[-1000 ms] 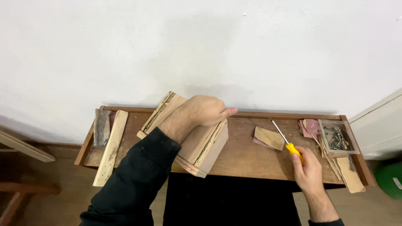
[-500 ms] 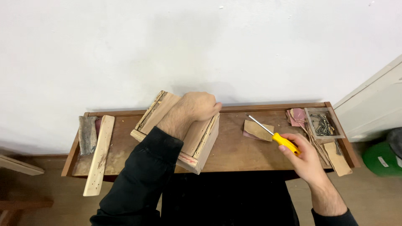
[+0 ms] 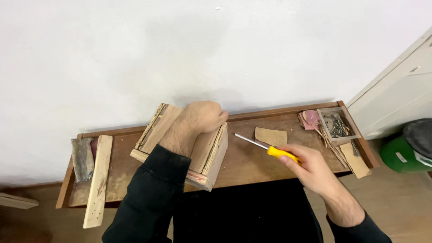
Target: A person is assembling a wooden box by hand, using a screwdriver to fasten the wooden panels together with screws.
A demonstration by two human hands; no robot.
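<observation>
A small wooden box (image 3: 211,155) lies on a narrow brown wooden bench (image 3: 243,159) against a white wall. My left hand (image 3: 204,116) rests on the box's far upper edge with the fingers curled over it, the black sleeve lying across the box. My right hand (image 3: 308,166) grips the yellow handle of a screwdriver (image 3: 265,147). Its metal shaft points left toward the box, the tip a short way from the box's right side, in the air above the bench.
A tan piece of sandpaper (image 3: 271,136) lies behind the screwdriver. At the bench's right end sit a clear tray of nails (image 3: 337,124), pink scraps and a wood offcut (image 3: 355,159). A pale wooden slat (image 3: 98,180) overhangs the left front edge. A green bin (image 3: 411,146) stands at right.
My right hand has lifted the screwdriver and carried it left, toward the box. My left hand has stayed on the box. The view has shifted right.
</observation>
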